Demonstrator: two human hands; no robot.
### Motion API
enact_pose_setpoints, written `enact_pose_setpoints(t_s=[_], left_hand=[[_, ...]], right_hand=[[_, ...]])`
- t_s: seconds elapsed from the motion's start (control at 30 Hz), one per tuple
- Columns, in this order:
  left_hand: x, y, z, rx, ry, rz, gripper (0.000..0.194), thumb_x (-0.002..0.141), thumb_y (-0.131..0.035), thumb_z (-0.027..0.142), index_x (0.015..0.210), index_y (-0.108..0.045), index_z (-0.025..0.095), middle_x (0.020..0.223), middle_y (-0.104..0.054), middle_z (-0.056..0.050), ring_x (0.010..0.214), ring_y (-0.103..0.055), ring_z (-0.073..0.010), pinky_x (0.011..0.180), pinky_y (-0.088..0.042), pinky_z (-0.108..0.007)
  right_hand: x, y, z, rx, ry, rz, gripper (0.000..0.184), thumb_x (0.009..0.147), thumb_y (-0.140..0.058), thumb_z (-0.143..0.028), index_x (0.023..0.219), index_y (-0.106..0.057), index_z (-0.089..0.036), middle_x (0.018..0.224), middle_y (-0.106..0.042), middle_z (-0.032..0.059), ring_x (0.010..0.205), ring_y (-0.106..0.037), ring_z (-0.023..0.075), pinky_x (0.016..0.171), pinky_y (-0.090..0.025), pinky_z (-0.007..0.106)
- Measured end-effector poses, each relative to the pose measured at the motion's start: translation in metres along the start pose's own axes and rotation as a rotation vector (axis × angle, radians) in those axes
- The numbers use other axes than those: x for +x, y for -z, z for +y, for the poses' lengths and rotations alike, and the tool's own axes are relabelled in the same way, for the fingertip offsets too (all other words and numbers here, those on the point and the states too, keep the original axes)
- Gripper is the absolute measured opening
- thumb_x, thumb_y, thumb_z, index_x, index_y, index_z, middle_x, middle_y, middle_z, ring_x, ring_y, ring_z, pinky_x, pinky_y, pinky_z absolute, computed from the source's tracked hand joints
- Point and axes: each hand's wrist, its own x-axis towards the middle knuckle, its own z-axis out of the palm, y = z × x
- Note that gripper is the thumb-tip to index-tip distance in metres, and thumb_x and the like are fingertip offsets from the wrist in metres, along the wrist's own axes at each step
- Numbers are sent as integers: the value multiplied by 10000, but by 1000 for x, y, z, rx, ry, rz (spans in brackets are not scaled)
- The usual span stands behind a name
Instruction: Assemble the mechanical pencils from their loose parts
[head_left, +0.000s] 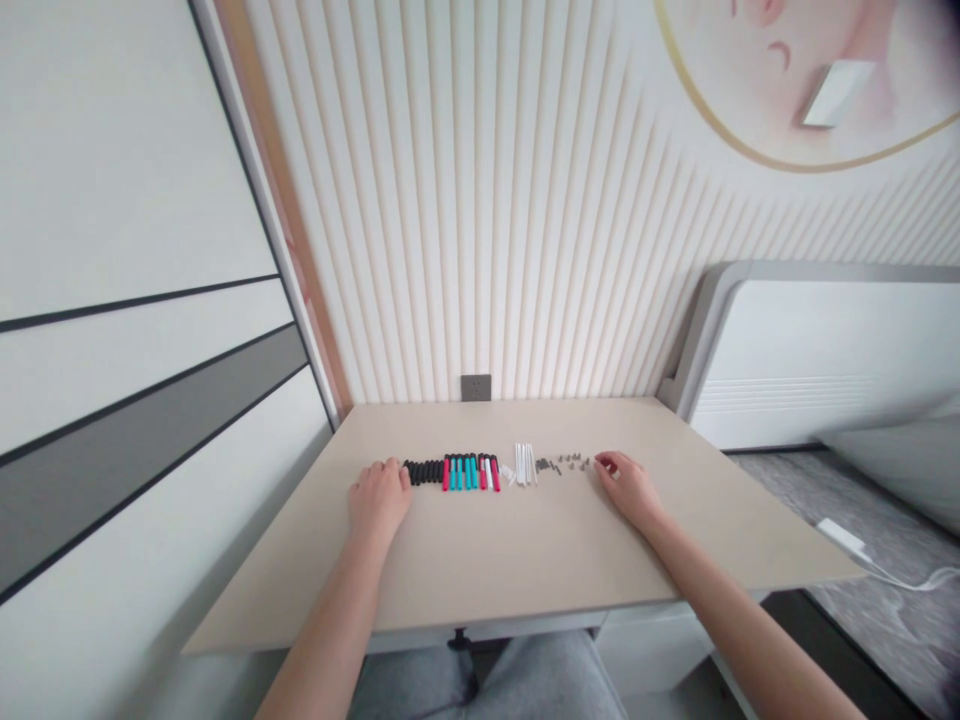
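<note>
My left hand point(379, 496) rests on the table at the left end of a row of small parts, fingers loosely bent and holding nothing I can see. Its thumb is right beside the short black tubes point(425, 472). To their right lie pen barrels point(471, 473) in red, teal and white with black ends. Small clear pieces point(507, 475), thin white sticks point(525, 464) and small grey metal parts point(574, 461) follow. My right hand point(628, 487) lies by the right end, next to the metal parts, thumb and fingers curved and apart.
The beige table point(480, 560) stands against a ribbed wall with a dark socket point(476, 388). A white cabinet point(135, 420) rises at the left. To the right are a bed headboard point(810, 350) and a white charger point(841, 536) with a cable.
</note>
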Motion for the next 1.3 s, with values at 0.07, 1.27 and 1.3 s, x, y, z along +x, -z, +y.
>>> enact_pose_setpoints(t_s=[0.07, 1.27, 1.3], left_hand=[[0, 0, 0, 0, 2, 0, 329, 959, -373, 322, 1090, -625, 157, 1019, -651, -145, 1000, -579, -305, 773, -443, -379], [-3, 1, 10, -121, -220, 106, 331, 968, -425, 380, 1155, -617, 187, 1095, -642, -127, 1070, -561, -301, 874, -399, -423], [-1, 1, 10, -141, -253, 110, 305, 972, -426, 352, 1156, -619, 205, 1112, -643, -110, 1081, -561, -282, 893, -394, -413]], right_hand=[[-1, -3, 2, -8, -3, -25, 278, 880, -484, -356, 926, -701, -188, 881, -690, 74, 806, -621, 210, 782, -468, 338], [0, -13, 19, -18, -123, 24, 324, 852, -437, -300, 1059, -657, -181, 947, -675, 66, 697, -616, 169, 714, -463, 307], [0, -13, 19, -18, -122, 23, 323, 854, -433, -298, 1057, -657, -183, 948, -673, 63, 696, -616, 165, 712, -462, 303]])
